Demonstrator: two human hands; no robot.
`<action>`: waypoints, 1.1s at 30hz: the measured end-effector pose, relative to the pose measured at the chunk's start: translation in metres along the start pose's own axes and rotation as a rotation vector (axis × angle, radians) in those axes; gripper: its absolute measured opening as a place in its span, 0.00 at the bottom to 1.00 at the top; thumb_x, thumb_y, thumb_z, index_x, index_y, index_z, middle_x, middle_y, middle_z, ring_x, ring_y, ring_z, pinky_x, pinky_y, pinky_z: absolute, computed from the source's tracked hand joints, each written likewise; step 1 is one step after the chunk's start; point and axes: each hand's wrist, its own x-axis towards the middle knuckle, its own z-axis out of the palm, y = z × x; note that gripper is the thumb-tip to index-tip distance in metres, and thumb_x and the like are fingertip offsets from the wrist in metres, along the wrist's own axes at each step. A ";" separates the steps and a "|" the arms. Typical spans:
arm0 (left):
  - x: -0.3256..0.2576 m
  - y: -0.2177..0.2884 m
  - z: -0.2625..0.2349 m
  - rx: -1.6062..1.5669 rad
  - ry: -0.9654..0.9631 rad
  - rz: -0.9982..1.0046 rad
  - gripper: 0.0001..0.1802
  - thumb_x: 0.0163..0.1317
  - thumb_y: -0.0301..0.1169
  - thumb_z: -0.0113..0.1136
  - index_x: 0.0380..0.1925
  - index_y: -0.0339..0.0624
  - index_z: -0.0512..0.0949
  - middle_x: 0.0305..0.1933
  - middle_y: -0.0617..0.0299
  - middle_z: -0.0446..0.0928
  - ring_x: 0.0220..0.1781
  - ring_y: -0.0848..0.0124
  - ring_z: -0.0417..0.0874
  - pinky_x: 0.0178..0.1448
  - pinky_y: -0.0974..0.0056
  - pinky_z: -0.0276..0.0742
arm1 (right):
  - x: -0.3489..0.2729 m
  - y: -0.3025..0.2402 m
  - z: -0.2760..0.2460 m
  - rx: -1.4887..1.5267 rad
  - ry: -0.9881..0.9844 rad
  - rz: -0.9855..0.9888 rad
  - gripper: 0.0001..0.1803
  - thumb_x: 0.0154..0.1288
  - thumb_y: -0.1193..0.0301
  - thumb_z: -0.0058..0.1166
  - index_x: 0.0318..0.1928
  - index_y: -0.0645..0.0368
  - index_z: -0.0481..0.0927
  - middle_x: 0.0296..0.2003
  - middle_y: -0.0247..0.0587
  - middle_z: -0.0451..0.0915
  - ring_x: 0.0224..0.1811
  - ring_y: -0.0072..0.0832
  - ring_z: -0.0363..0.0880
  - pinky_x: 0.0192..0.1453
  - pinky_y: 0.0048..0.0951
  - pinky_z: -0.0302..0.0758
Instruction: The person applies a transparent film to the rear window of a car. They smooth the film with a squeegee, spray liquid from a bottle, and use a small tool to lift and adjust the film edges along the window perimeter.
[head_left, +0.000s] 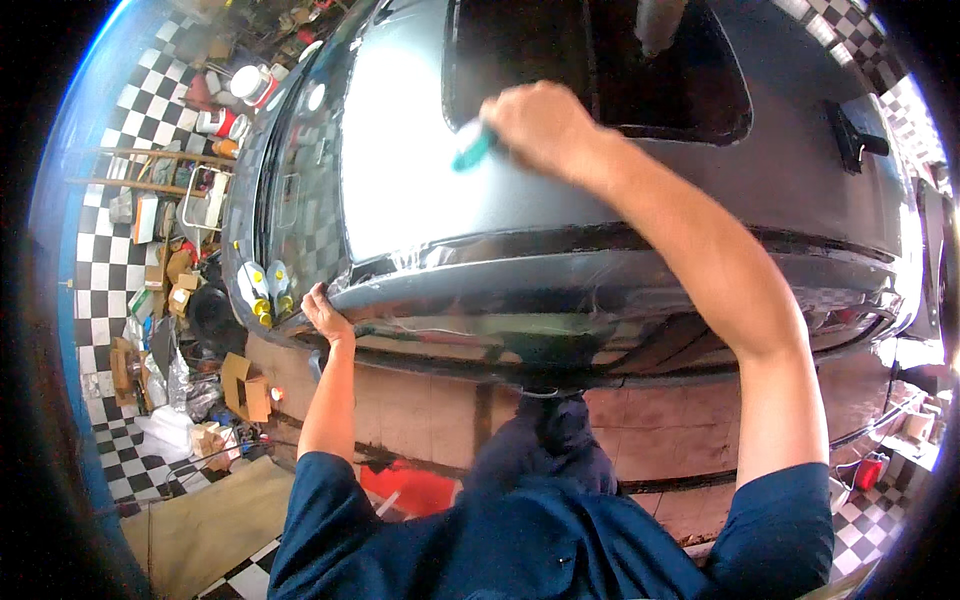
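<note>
A dark grey car roof [560,205] spreads before me, its front part glaring white with light. My right hand [545,125] is raised over it in front of the dark sunroof [600,75]. A teal, flat-edged tool [472,148], blurred by motion and perhaps a squeegee card, is gripped in that hand and lies close to the roof. My left hand [327,316] rests on the car's edge near the windshield corner, fingers loosely extended. Shiny clear film or wet streaks [410,255] show along the roof edge just above it.
Two bottles with yellow caps [265,285] sit at the windshield base. A black-handled squeegee [855,138] lies on the roof's right. Cardboard boxes [245,388], white buckets [252,86] and other clutter stand on the checkered floor at left. A grey pole [660,22] shows above the sunroof.
</note>
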 end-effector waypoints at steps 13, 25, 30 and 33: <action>0.000 0.000 0.003 0.077 0.038 0.083 0.16 0.71 0.36 0.39 0.36 0.40 0.76 0.35 0.58 0.69 0.42 0.61 0.68 0.51 0.60 0.62 | 0.039 0.045 -0.004 0.210 0.240 0.181 0.07 0.52 0.79 0.50 0.33 0.58 0.78 0.31 0.49 0.81 0.36 0.47 0.81 0.40 0.44 0.78; -0.006 0.013 -0.004 0.122 0.079 0.004 0.15 0.69 0.35 0.43 0.38 0.40 0.78 0.41 0.54 0.75 0.47 0.57 0.72 0.54 0.57 0.66 | -0.005 0.042 -0.031 0.275 0.132 -0.160 0.14 0.54 0.76 0.55 0.42 0.49 0.82 0.38 0.38 0.81 0.34 0.34 0.76 0.41 0.28 0.73; -0.001 0.019 0.004 0.105 0.094 0.018 0.15 0.69 0.36 0.42 0.38 0.40 0.78 0.41 0.54 0.75 0.48 0.57 0.72 0.54 0.57 0.66 | 0.015 0.059 -0.040 1.192 0.096 0.116 0.13 0.64 0.82 0.49 0.47 0.54 0.77 0.43 0.30 0.77 0.38 0.17 0.72 0.41 0.19 0.70; -0.002 0.014 0.000 0.101 0.098 0.015 0.16 0.69 0.36 0.42 0.37 0.39 0.78 0.40 0.54 0.75 0.47 0.57 0.72 0.54 0.57 0.66 | 0.044 0.046 -0.017 1.304 0.054 0.004 0.14 0.62 0.81 0.53 0.47 0.54 0.77 0.46 0.32 0.75 0.49 0.21 0.72 0.53 0.20 0.70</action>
